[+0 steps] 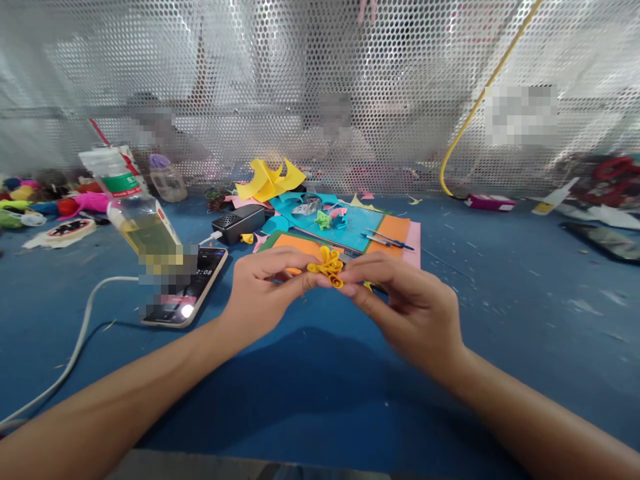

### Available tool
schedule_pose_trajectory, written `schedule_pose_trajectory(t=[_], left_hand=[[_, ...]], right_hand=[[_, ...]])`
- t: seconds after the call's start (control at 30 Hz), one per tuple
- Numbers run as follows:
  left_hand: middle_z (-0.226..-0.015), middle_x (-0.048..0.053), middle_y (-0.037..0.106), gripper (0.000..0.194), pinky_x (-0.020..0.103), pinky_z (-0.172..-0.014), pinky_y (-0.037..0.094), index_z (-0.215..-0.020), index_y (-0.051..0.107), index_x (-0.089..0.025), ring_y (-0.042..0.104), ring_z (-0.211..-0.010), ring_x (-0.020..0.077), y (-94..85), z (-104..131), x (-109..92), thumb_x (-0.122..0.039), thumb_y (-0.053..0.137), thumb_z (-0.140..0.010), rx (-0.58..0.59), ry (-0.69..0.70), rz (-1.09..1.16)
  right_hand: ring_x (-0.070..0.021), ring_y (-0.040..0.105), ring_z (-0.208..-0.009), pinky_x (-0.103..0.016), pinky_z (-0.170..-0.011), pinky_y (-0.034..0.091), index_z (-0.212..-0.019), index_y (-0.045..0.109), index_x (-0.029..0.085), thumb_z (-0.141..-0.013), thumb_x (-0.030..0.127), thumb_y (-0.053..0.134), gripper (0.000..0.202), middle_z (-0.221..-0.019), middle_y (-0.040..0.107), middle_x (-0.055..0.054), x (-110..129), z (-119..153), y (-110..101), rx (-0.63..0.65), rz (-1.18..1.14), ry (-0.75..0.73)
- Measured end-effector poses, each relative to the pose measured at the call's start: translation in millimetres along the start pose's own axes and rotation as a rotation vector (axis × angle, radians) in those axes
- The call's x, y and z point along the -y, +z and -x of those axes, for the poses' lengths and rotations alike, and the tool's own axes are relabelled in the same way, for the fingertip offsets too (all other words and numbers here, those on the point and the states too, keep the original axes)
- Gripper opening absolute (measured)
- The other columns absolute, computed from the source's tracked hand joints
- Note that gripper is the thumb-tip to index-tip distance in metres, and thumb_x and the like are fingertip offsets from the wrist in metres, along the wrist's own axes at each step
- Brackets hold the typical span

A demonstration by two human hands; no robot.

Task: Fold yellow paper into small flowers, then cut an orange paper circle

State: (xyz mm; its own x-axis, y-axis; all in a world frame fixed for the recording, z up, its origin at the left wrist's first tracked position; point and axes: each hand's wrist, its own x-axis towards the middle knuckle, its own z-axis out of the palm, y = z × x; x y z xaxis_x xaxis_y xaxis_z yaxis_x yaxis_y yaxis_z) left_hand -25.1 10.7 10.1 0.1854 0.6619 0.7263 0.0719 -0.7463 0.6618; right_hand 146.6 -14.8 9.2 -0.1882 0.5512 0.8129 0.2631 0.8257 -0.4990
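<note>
Between my hands, above the blue table, is a yellow paper flower (327, 264) with curled, rolled petals. My left hand (273, 283) pinches it from the left with thumb and fingers. From the right, my right hand (407, 300) has its thumb and fingertips closed on a rolled petal at the flower's near side. The flower's underside is hidden by my fingers. Just behind it lie orange paper (295, 244) and blue paper sheets (357, 223), with pens (387, 240) on top.
A phone (207, 283) with a white cable lies left, beside a tilted-looking bottle (143, 220). A black box-shaped device (240, 223) and yellow paper cuttings (273, 180) are farther back. A perforated metal screen (300, 67) borders the table (500, 320); people sit behind it.
</note>
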Motion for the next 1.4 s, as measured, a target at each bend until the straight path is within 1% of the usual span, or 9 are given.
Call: schedule_pose_trajectory(t=[0.13, 0.3, 0.4, 0.57, 0.7, 0.9, 1.03, 1.23, 1.4], left_hand=[[-0.068, -0.002, 0.069, 0.012, 0.012, -0.041, 0.049, -0.069, 0.072, -0.021, 0.058, -0.05, 0.0059, -0.3, -2, -2, -0.013, 0.076, -0.062, 0.058, -0.081, 0.077], [-0.066, -0.002, 0.069, 0.009, 0.013, -0.042, 0.048, -0.067, 0.072, -0.02, 0.056, -0.049, 0.0053, -0.6, -4, -5, -0.012, 0.074, -0.064, 0.093, -0.053, 0.077], [-0.068, -0.001, 0.069, 0.007, 0.014, -0.042, 0.047, -0.068, 0.073, -0.02, 0.056, -0.05, 0.0056, -0.5, -3, -4, -0.014, 0.074, -0.064, 0.11, -0.048, 0.078], [-0.068, -0.001, 0.069, 0.01, 0.015, -0.044, 0.047, -0.072, 0.073, -0.023, 0.059, -0.053, 0.0074, -1.3, -2, -2, -0.014, 0.073, -0.066, 0.106, 0.029, 0.004], [-0.069, -0.001, 0.07, 0.012, 0.015, -0.05, 0.049, -0.073, 0.072, -0.021, 0.063, -0.06, 0.0084, -3.6, -1, -1, -0.01, 0.069, -0.07, 0.094, 0.176, -0.113], [-0.071, 0.0, 0.071, 0.013, 0.016, -0.062, 0.053, -0.079, 0.07, -0.018, 0.065, -0.065, 0.0093, -5.9, -2, 1, -0.01, 0.07, -0.069, 0.059, 0.43, -0.211], [-0.069, 0.0, 0.071, 0.011, 0.016, -0.061, 0.052, -0.078, 0.069, -0.017, 0.065, -0.063, 0.0089, -5.6, -2, 1, -0.01, 0.07, -0.069, 0.029, 0.445, -0.239], [-0.068, -0.002, 0.069, 0.013, 0.017, -0.055, 0.05, -0.078, 0.07, -0.019, 0.062, -0.059, 0.008, -5.3, -2, 3, -0.011, 0.071, -0.068, -0.034, 0.392, -0.245], [-0.07, 0.0, 0.07, 0.015, 0.019, -0.055, 0.051, -0.08, 0.071, -0.02, 0.063, -0.06, 0.0096, -4.3, 1, 3, -0.012, 0.071, -0.068, -0.004, 0.352, -0.213]], right_hand=[[-0.0086, 0.063, -0.073, -0.018, -0.065, 0.053, -0.08, 0.063, 0.024, -0.075, 0.008, 0.063, 0.016, -0.078, 0.068, 0.003, 0, -2, 0, -0.026, -0.122, 0.159], [-0.0073, 0.063, -0.067, -0.016, -0.062, 0.054, -0.078, 0.063, 0.023, -0.074, 0.012, 0.063, 0.011, -0.073, 0.066, 0.003, 2, -4, 1, -0.055, -0.295, 0.307], [-0.0073, 0.061, -0.063, -0.017, -0.059, 0.053, -0.077, 0.061, 0.022, -0.075, 0.014, 0.062, 0.009, -0.071, 0.064, 0.003, 3, -5, 1, -0.046, -0.297, 0.326], [-0.0089, 0.058, -0.068, -0.021, -0.063, 0.051, -0.079, 0.058, 0.022, -0.077, 0.01, 0.059, 0.013, -0.074, 0.061, 0.002, 2, -2, -1, -0.003, -0.166, 0.188], [-0.0101, 0.057, -0.071, -0.024, -0.065, 0.05, -0.079, 0.057, 0.022, -0.074, 0.007, 0.061, 0.017, -0.074, 0.06, 0.002, 1, 2, -2, 0.014, -0.085, 0.064], [-0.0108, 0.059, -0.07, -0.024, -0.063, 0.052, -0.079, 0.057, 0.023, -0.071, 0.004, 0.064, 0.022, -0.074, 0.062, 0.002, -2, 6, -2, -0.032, -0.024, 0.024], [-0.0116, 0.062, -0.07, -0.024, -0.064, 0.054, -0.082, 0.058, 0.024, -0.072, 0.004, 0.063, 0.023, -0.078, 0.066, 0.001, 0, 5, -3, -0.038, 0.022, 0.0], [-0.0125, 0.064, -0.077, -0.024, -0.072, 0.054, -0.092, 0.062, 0.022, -0.072, 0.004, 0.063, 0.027, -0.089, 0.068, -0.003, 7, -1, -3, 0.058, 0.171, -0.159], [-0.013, 0.064, -0.075, -0.024, -0.07, 0.055, -0.084, 0.062, 0.023, -0.07, 0.004, 0.065, 0.024, -0.084, 0.067, -0.003, 7, 0, -3, 0.041, 0.168, -0.186]])
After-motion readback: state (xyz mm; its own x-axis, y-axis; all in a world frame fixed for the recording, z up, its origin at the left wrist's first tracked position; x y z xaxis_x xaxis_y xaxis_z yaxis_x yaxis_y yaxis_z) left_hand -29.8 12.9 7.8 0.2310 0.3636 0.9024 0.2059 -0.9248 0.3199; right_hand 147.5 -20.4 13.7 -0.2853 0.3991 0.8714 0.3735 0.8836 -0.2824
